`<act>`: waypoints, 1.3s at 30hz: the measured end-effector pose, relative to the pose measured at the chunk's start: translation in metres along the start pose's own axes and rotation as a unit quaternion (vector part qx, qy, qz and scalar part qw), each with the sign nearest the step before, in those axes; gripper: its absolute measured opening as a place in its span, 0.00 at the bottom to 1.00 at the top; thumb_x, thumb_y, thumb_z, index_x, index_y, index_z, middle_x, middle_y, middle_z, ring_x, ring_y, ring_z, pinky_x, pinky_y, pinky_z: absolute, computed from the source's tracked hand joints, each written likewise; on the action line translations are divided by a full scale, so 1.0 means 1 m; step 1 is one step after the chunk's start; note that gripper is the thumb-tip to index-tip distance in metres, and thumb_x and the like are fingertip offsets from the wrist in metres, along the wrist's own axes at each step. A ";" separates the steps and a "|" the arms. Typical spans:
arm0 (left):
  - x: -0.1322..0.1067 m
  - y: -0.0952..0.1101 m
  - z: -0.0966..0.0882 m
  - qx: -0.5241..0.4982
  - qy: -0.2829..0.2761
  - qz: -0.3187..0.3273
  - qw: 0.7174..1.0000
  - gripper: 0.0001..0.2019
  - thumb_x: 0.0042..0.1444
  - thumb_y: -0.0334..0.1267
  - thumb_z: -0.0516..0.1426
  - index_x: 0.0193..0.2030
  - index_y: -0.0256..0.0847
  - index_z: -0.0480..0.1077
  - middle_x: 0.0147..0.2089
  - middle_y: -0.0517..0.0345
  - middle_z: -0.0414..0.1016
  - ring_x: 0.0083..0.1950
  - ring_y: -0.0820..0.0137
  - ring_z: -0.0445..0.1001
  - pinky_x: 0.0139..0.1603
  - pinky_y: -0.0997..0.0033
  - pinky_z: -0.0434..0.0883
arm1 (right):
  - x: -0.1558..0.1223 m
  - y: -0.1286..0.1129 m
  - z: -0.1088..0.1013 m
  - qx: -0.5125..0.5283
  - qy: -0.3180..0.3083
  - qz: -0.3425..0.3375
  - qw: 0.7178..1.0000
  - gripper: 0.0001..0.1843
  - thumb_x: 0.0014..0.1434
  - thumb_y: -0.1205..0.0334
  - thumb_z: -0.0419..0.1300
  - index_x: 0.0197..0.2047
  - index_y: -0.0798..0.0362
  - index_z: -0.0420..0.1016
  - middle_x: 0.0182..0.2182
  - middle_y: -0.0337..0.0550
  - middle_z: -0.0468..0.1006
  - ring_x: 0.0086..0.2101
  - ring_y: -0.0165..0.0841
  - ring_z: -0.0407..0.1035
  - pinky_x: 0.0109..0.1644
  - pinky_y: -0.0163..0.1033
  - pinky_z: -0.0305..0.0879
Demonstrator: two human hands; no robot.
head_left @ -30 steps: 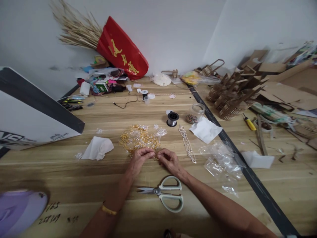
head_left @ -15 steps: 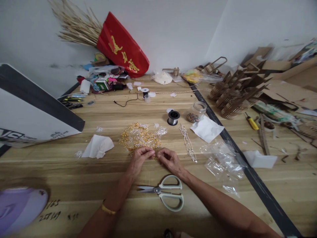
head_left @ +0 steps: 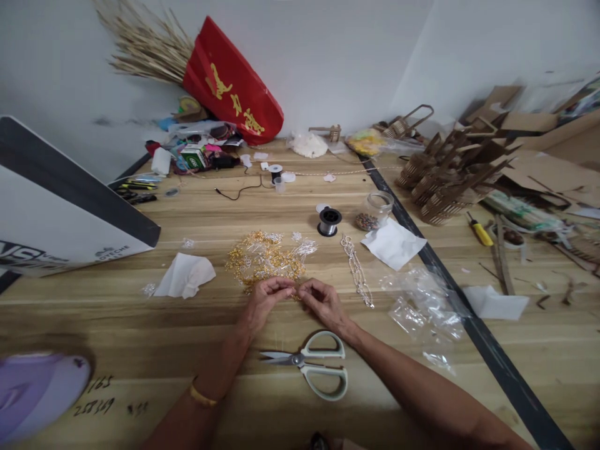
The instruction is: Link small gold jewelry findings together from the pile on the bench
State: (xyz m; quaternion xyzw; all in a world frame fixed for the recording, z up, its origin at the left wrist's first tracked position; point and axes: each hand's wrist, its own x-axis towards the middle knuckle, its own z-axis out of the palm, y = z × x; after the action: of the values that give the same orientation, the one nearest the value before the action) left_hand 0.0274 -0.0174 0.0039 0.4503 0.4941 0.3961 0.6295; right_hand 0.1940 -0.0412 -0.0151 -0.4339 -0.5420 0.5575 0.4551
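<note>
My left hand (head_left: 268, 299) and my right hand (head_left: 324, 302) meet fingertip to fingertip over the table. Both are closed in a pinch, and a small gold-coloured beaded piece (head_left: 295, 297) shows between them, mostly hidden by the fingers. Just beyond lies a tangled heap of gold and silver beaded strands (head_left: 262, 259), with clear-looking stems on its right. Scissors (head_left: 296, 359) with pale handles rest nearer to me, blades parted and pointing left. To the right of my hands is a silver chain (head_left: 356, 269); behind it stands a black spool of wire (head_left: 329, 222).
A glass jar of beads (head_left: 374, 211) and a white paper sheet (head_left: 392, 244) sit at right, with crumpled clear plastic bags (head_left: 429, 306) nearer. Small woven baskets (head_left: 440, 181) crowd the far right. Leftward are a folded paper (head_left: 185, 275) and a large white box (head_left: 60, 219).
My hands stay pinched together in nearly the same place. The fingertips and the gold piece have shifted very slightly to the right. Everything else lies as before.
</note>
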 end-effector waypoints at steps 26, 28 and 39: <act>-0.002 0.000 0.007 0.086 0.004 0.068 0.994 0.07 0.39 0.36 0.63 0.26 0.37 0.71 0.26 0.59 0.73 0.29 0.73 0.70 0.32 0.75 0.67 | -0.001 0.001 0.001 -0.011 0.016 0.007 1.000 0.14 0.54 0.51 0.61 0.32 0.55 0.71 0.21 0.36 0.67 0.20 0.25 0.59 0.23 0.31 0.56; -0.003 0.001 0.008 0.089 0.007 0.075 0.993 0.07 0.40 0.36 0.63 0.26 0.37 0.71 0.26 0.59 0.73 0.29 0.73 0.70 0.32 0.75 0.68 | -0.001 0.001 0.001 -0.013 0.017 0.005 1.000 0.14 0.54 0.52 0.61 0.32 0.55 0.71 0.22 0.36 0.68 0.20 0.25 0.59 0.23 0.31 0.56; -0.006 -0.002 0.008 0.133 -0.005 0.105 0.986 0.05 0.43 0.34 0.61 0.27 0.38 0.69 0.27 0.58 0.72 0.31 0.72 0.71 0.35 0.74 0.69 | -0.001 0.004 0.001 -0.048 0.015 -0.021 0.998 0.11 0.56 0.55 0.60 0.33 0.55 0.72 0.24 0.39 0.71 0.24 0.27 0.62 0.25 0.31 0.58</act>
State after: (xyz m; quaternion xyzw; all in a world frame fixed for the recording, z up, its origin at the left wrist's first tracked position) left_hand 0.0339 -0.0245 0.0041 0.5811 0.4893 0.3887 0.5214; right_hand 0.1935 -0.0423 -0.0188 -0.4524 -0.5703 0.5142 0.4535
